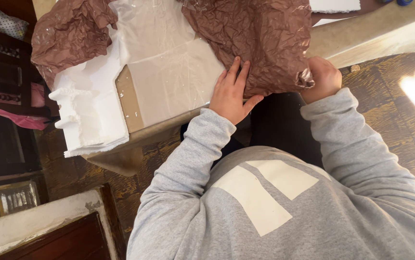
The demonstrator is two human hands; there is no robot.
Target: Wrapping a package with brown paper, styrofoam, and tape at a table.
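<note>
- Brown crinkled paper (251,38) lies over white foam (92,110) on the desk (140,135).
- I see left hand (231,94) flat, fingers spread on the paper.
- Right hand (322,79) grips the paper's bunched edge.

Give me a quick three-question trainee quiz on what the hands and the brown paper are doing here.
1. True or false: the left hand lies flat on the brown paper.
2. What does the right hand do? A. grips the paper's edge; B. rests on the foam block; C. hangs free.
3. Fill in: beneath the paper lies a clear ___ sheet.

Key: 1 true. 2 A. 3 plastic.
</note>
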